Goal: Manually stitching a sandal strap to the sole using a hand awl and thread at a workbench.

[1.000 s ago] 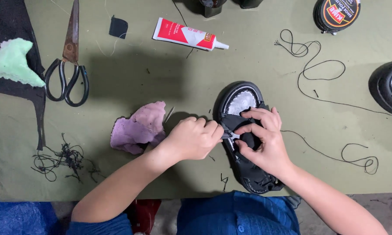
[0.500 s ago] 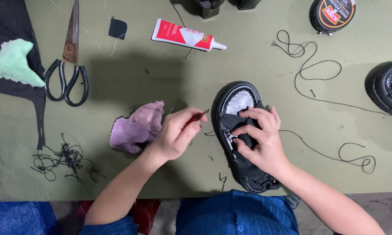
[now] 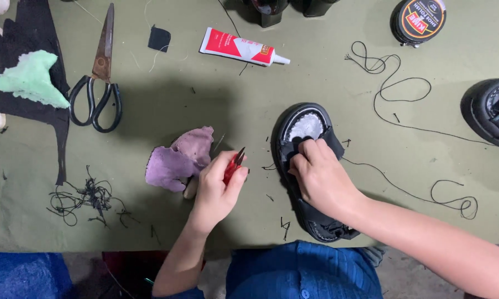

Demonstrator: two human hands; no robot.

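The pointed tip of the small red snips [image 3: 234,164] sticks up out of the left hand [image 3: 219,185]; I think it could prick the right hand [image 3: 319,177] if the two come close without care. The left hand is closed around the snips, just right of a purple cloth [image 3: 175,160]. The right hand presses, fingers bent, on the strap of the black sandal [image 3: 305,124], which lies under it; a slip could shift the sandal.

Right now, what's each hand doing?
Left hand: closed on a red tool.
Right hand: pressing on the black shoe, gripping nothing visible.
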